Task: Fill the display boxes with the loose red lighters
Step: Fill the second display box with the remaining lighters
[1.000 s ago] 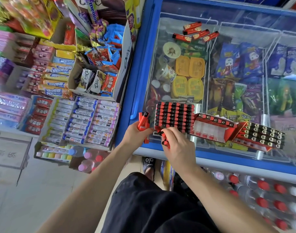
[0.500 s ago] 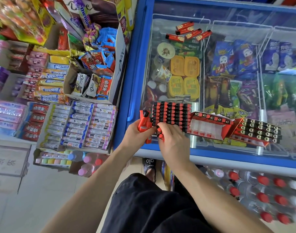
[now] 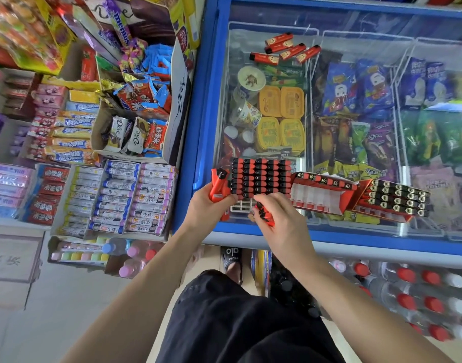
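Observation:
A display box (image 3: pixel 260 179) packed with rows of red lighters lies on the freezer's glass lid. A few white empty slots (image 3: pixel 242 206) show at its near edge. My left hand (image 3: pixel 210 208) grips a bunch of red lighters (image 3: pixel 217 186) just left of the box. My right hand (image 3: pixel 279 221) pinches a red lighter (image 3: pixel 264 214) at the box's near edge, beside the empty slots. To the right lie a mostly empty red display box (image 3: pixel 320 196) and another box (image 3: pixel 396 201) filled with black-topped lighters. Several loose red lighters (image 3: pixel 285 50) lie farther back on the glass.
The blue-framed chest freezer (image 3: pixel 198 127) holds ice creams under its glass. Shelves of candy and chocolate (image 3: pixel 114 189) stand at the left. Bottled water packs (image 3: pixel 418 289) sit on the floor at the right. A sandalled foot (image 3: pixel 232 260) stands by the freezer's base.
My right hand has slid a little toward me and to the right along the box's near edge, uncovering the empty white slots. My left hand keeps its bunch in the same place.

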Available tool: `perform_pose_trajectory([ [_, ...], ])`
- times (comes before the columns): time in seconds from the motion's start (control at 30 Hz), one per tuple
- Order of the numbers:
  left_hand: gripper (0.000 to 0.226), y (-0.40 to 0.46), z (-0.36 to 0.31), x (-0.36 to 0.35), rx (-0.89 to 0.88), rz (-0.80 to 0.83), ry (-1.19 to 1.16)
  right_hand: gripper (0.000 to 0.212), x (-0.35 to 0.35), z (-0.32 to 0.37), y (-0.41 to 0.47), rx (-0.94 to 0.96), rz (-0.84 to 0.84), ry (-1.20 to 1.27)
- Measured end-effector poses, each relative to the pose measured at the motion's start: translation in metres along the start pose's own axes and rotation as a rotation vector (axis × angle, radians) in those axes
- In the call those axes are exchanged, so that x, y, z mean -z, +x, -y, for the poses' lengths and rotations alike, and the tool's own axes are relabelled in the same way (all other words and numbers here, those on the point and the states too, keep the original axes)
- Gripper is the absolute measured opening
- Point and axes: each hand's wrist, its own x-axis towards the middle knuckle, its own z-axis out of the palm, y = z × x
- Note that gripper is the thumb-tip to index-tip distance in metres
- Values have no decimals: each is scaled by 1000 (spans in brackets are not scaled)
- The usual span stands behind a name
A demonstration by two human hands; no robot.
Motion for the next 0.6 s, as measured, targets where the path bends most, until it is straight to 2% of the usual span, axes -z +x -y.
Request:
perform_pose_trajectory([
  [0.1, 23, 0, 0, 1, -7, -4, 24, 46, -2, -3, 0, 67, 103, -43],
  [0.17, 18, -1, 0, 0, -10, -5, 25, 49, -3, -5, 3, 111, 108, -106],
  [0.33, 13, -5, -3, -2, -7, -4, 11, 44, -10, -9, 7, 147, 68, -228],
  [0.5, 12, -7, -3, -2, -6, 9, 27, 31, -11, -7, 10, 172, 67, -219],
  [0.6, 12, -8, -5, -3, -20, 7, 36, 31, -13, -5, 10, 177, 87, -214],
])
